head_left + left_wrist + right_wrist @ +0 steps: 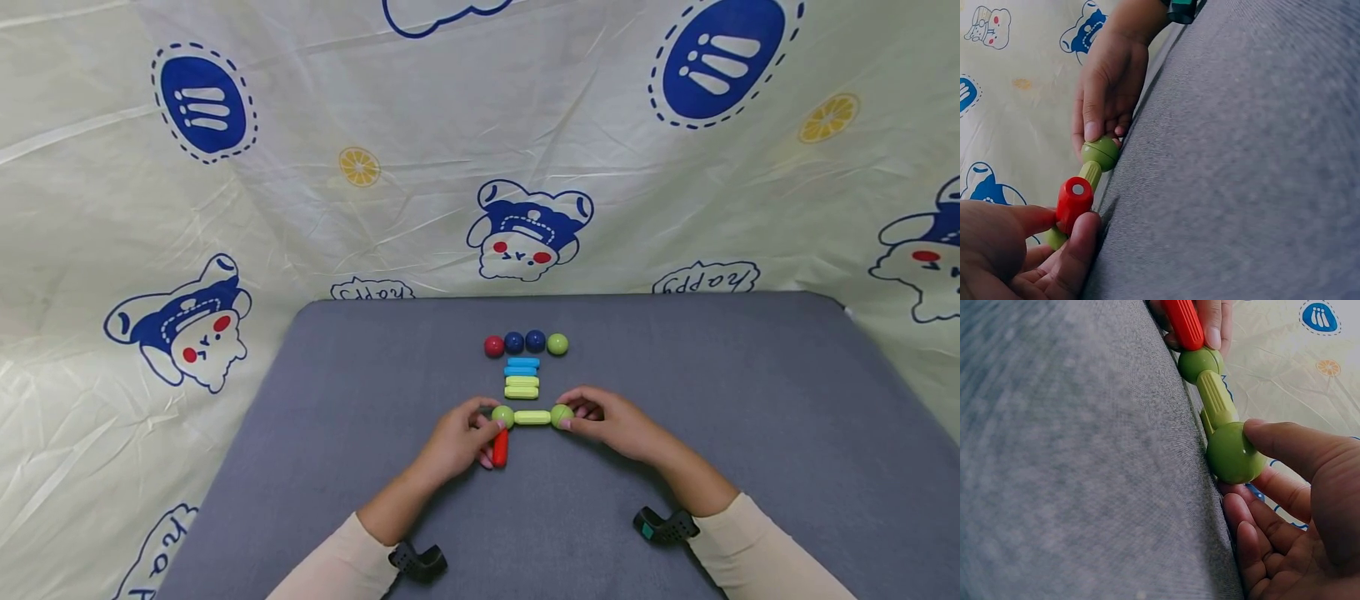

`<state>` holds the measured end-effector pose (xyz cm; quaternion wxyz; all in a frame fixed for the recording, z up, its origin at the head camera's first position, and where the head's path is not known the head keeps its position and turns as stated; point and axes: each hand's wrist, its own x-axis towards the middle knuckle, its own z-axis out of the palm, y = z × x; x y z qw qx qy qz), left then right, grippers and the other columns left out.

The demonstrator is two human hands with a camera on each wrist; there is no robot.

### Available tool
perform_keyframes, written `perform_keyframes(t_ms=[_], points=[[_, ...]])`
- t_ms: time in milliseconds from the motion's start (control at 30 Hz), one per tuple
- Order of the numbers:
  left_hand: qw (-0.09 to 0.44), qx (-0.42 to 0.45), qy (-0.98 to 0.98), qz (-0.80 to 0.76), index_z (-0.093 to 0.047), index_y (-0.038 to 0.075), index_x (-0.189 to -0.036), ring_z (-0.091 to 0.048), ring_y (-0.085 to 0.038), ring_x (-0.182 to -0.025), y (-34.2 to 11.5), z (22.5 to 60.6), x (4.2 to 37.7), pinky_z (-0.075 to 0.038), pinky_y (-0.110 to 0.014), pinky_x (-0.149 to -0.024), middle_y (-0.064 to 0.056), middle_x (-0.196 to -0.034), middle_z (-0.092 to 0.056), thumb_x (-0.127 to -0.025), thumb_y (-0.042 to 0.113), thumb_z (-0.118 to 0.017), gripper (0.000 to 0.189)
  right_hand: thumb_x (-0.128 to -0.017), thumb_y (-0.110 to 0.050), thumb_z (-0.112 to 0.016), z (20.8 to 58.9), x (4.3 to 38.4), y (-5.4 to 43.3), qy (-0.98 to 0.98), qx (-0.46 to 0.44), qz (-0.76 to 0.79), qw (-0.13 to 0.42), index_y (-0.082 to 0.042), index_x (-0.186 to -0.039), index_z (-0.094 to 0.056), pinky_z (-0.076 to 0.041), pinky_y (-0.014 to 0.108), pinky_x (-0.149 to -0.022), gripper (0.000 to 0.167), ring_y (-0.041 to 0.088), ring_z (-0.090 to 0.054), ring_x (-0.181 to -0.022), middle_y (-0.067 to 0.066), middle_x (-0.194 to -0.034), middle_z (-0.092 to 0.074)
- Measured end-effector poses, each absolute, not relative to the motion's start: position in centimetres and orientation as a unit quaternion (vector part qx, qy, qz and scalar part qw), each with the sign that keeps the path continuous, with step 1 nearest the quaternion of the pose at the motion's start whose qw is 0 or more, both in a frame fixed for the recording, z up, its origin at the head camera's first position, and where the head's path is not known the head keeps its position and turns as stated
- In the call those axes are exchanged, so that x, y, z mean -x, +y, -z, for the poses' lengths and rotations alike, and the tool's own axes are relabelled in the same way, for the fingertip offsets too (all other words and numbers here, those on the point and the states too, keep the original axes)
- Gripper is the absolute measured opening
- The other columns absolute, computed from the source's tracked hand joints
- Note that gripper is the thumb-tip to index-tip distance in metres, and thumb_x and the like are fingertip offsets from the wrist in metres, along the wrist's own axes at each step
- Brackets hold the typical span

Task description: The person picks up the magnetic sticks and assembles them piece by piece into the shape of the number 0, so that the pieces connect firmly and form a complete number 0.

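Observation:
Two green balls, the left one and the right one, are joined by a ribbed yellow-green rod. My left hand pinches the left ball between thumb and forefinger. From that ball a red rod points toward me, its lower end close to the left fingers; a pale round spot shows on its end in the left wrist view. On the other side, my right hand holds the right ball by thumb and forefinger, the other fingers loosely bent below it.
Just beyond the hands lie two yellow-green rods and two blue rods, stacked in rows. Behind them stand a red ball, two dark blue balls and another green ball. A grey cloth covers the table; a printed sheet hangs behind.

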<state>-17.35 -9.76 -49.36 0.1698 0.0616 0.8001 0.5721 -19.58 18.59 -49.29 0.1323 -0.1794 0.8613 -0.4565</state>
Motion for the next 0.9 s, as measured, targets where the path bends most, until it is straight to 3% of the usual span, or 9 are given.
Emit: perform_keyframes(t_ms=[500,667,900], points=[[0.155,-0.069,0.803,-0.572,-0.059,0.009,-0.133,-0.06,-0.011,-0.05,-9.7,49.5,17.0,-0.056,-0.031,-0.05,-0.004,-0.079,-0.063,-0.1,0.026,-0.065,0.038,-0.095,-0.029,-0.072,49.4,19.6,18.6,0.865,0.175,0.451,0.133,-0.013,-0.123,-0.067,-0.048,0.024,-0.077,0.033,0.014,-0.058,-0.09,0.003,-0.103,-0.066],[0.157,-0.064,0.795,-0.583,-0.058,0.008,-0.135,-0.061,-0.012,-0.05,-9.9,49.3,17.1,-0.057,-0.033,-0.05,-0.009,-0.083,-0.063,-0.1,0.027,-0.064,0.041,-0.095,-0.029,-0.072,49.4,19.6,18.6,0.865,0.173,0.452,0.132,-0.013,-0.123,-0.067,-0.048,0.024,-0.077,0.033,0.013,-0.058,-0.089,0.003,-0.103,-0.066],[0.103,-0.059,0.81,-0.574,-0.06,0.004,-0.132,-0.059,-0.014,-0.061,-10.5,48.7,18.4,-0.057,-0.03,-0.054,-0.013,-0.089,-0.066,-0.099,0.027,-0.066,0.041,-0.095,-0.03,-0.072,49.3,19.6,18.6,0.865,0.174,0.453,0.132,-0.014,-0.123,-0.067,-0.048,0.024,-0.077,0.033,0.014,-0.058,-0.09,0.003,-0.103,-0.066]])
